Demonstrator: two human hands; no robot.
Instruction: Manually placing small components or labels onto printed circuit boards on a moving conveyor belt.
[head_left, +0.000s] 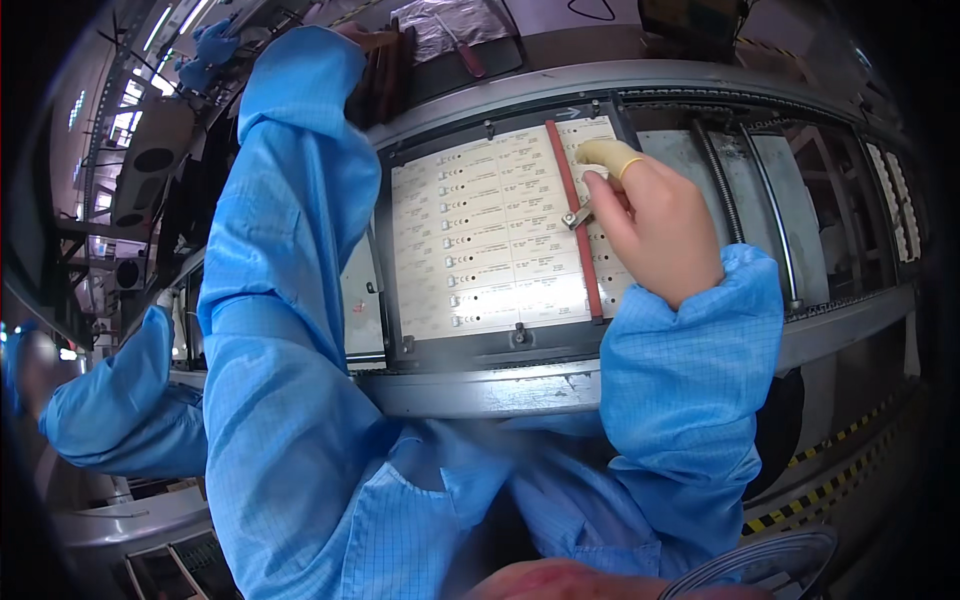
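A flat panel of white printed boards in rows [480, 225] lies in a dark frame fixture [460, 350] in front of me. Across its right part runs a narrow red bar [560, 165], with a small metal latch [574, 218] at its middle. My right hand [655, 215], a yellow finger cot on one finger, is closed over the bar's right side. The latch's end runs in under its curled fingers. My left hand [376, 40] reaches to the far left, by dark brown upright pieces [385, 80]. The sleeve and those pieces hide most of its fingers.
The fixture sits on a conveyor with metal rails [500, 392]. Beyond it lie a red-handled tool [468, 55] and a silvery foil sheet [450, 25]. Right of the fixture are a coiled dark hose [718, 180] and a rod [770, 215]. Another person's blue sleeve [120, 390] shows at left.
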